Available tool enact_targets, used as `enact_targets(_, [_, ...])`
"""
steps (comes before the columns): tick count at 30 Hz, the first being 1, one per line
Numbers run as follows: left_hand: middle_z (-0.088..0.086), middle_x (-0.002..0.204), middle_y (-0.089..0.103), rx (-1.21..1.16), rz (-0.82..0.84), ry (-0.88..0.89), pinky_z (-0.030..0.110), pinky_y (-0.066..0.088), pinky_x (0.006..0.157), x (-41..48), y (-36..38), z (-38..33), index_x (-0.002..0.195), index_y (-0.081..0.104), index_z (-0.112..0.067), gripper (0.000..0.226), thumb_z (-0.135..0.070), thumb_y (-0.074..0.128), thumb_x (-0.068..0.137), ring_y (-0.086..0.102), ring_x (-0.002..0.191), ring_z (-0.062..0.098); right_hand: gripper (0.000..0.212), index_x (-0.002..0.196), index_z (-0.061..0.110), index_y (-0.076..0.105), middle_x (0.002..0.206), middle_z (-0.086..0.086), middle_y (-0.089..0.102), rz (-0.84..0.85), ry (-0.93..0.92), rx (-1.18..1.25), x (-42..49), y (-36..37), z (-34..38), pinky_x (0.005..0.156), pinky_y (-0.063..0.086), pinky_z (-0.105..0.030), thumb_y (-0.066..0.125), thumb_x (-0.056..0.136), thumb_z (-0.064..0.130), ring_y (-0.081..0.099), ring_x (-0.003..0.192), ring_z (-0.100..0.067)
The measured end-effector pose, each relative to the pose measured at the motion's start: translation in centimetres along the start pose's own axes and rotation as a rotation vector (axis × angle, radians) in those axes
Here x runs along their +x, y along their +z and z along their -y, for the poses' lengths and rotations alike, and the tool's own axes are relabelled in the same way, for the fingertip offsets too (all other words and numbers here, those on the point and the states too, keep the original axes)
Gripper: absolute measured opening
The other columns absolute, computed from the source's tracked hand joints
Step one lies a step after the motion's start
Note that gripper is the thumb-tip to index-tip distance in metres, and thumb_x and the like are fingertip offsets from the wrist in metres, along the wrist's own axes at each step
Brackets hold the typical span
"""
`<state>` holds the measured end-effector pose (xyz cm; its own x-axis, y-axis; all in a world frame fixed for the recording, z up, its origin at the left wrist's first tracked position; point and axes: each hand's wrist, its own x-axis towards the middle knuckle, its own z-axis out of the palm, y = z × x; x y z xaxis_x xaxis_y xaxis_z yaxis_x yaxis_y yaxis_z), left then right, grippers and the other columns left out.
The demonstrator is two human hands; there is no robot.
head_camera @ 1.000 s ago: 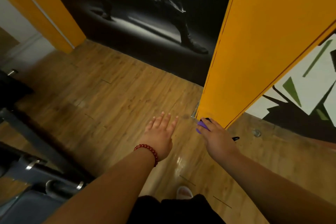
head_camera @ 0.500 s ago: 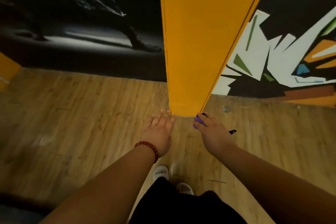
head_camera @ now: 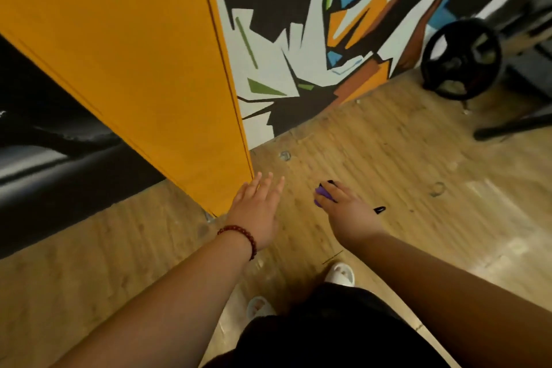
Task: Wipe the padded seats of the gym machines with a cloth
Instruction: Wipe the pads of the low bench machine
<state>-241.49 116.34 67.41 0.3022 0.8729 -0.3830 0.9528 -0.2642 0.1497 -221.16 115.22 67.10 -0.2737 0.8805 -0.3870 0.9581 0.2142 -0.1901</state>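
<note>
Fingers of the right hand (head_camera: 348,212): curled over a purple cloth (head_camera: 322,195), which pokes out past the fingertips toward 11 o'clock. A thin black thing (head_camera: 379,210) sticks out of the same grip at 3 o'clock; too small to say what it is.
Fingers of the left hand (head_camera: 257,212): straight, spread a little, holding nothing. The palm faces down, with a red bead bracelet (head_camera: 239,233) at the wrist.
Cloth, where: in the right hand only, held above the wooden floor (head_camera: 403,164) and touching no machine.
Padded seat, where: none in sight. The dark frame (head_camera: 513,125) and the black weight plate (head_camera: 461,58), at about 1 to 2 o'clock from the right hand, are the only machine parts showing, well apart from both hands.
Nearer hand: the right, the one with the cloth, is on the machine's side. The left is beside the foot of the orange pillar (head_camera: 134,69), which rises toward 11 o'clock.
Step in hand: most likely crossing between machines, with wiping not under way.
Next move turns on: heading toward 1 to 2 o'clock, along the painted wall (head_camera: 298,54), until a seat comes under the right hand. With no seat in view, the direction of the wiping stroke is not yet settled.
</note>
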Motion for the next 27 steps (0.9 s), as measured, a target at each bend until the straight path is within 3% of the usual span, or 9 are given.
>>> enact_targets(6, [0.0,0.162,-0.009,0.082,0.021,0.228,0.043,0.002,0.122,5.1,-1.4,-7.5,0.153,-0.012,-0.028,0.075,-0.03,0.04,0.099,-0.012,0.148,0.022,0.06,0.153,0.028,0.022,0.163,0.002,0.008,-0.05,0.197,0.072,-2.7,0.3,-7.1,0.117,0.022,-0.038,0.035,0.099,0.004,0.005,0.149,-0.024])
enact_targets(14, [-0.002,0.162,-0.009,0.134,0.051,0.35,0.039,-0.004,0.119,13.5,-2.6,-20.8,0.153,-0.012,-0.029,0.075,-0.028,0.041,0.1,-0.012,0.148,0.02,0.061,0.154,0.026,0.019,0.163,0.0,0.006,-0.043,0.303,0.124,-5.4,-2.0,-20.8,0.117,0.023,-0.041,0.036,0.1,0.004,0.002,0.149,-0.025])
enact_targets(20, [-0.003,0.162,-0.012,0.187,0.07,0.434,0.04,0.0,0.121,19.3,-3.5,-32.3,0.153,-0.012,-0.029,0.073,-0.028,0.038,0.1,-0.013,0.148,0.019,0.06,0.153,0.025,0.023,0.163,0.0,0.008,-0.09,0.449,0.162,-9.9,-3.8,-32.7,0.117,0.023,-0.042,0.035,0.099,0.003,0.004,0.149,-0.025])
enact_targets(27, [-0.002,0.162,-0.011,0.309,0.093,0.644,0.038,-0.001,0.12,23.6,-4.6,-44.5,0.153,-0.011,-0.029,0.071,-0.029,0.038,0.101,-0.011,0.149,0.019,0.058,0.153,0.026,0.022,0.163,0.001,0.006,-0.176,0.649,0.295,-14.6,-4.4,-40.9,0.116,0.021,-0.039,0.031,0.1,0.006,0.004,0.149,-0.024])
